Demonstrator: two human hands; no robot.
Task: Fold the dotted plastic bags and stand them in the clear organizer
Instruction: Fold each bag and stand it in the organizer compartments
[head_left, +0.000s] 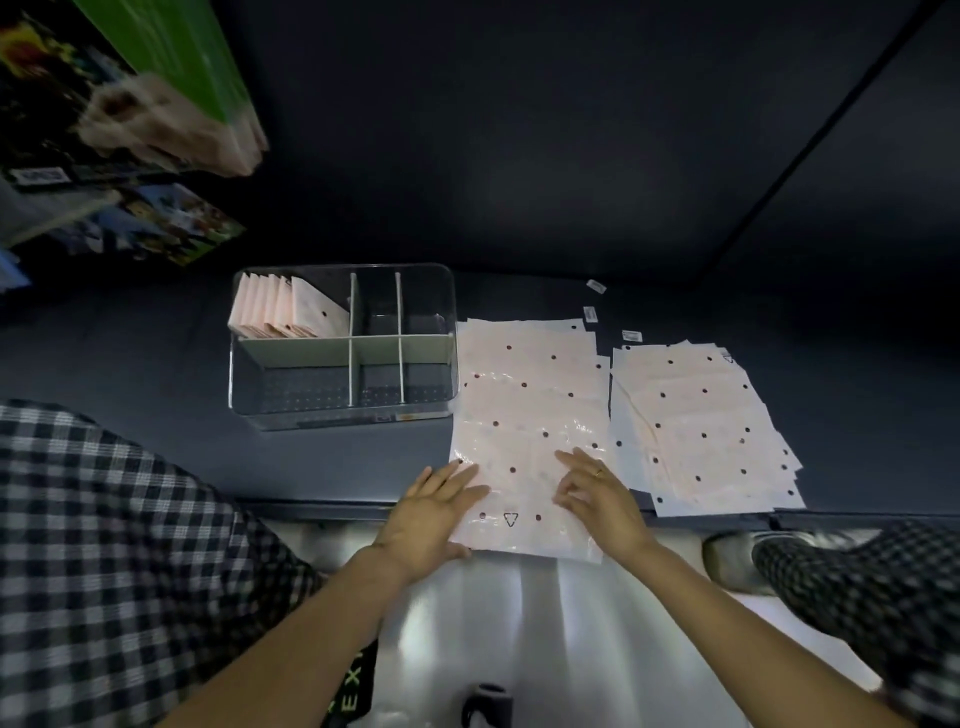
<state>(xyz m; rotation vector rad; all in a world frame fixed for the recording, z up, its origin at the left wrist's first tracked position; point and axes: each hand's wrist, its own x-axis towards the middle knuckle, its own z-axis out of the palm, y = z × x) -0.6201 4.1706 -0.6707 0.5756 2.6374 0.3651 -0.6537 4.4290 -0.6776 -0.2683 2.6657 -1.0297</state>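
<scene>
Progress: partly done, judged from the layout. Clear organizer (343, 348) has six compartments; only the rear-left one is filled, with folded bags (283, 309) standing on edge, roughly six or seven, exact count unclear. Other five compartments hold nothing visible.

Unfolded stock: two piles of dotted plastic bags on the dark table (156, 364). Near pile (524, 395) lies just right of the organizer; far pile (701, 421) sits beside it, fanned. Sheet count per pile cannot be told. Three small labels (596, 286) lie behind the piles.

Left hand (434, 512) and right hand (597, 493) rest flat and apart, fingers straight, on the top bag's near end. Folding not yet begun.
</scene>
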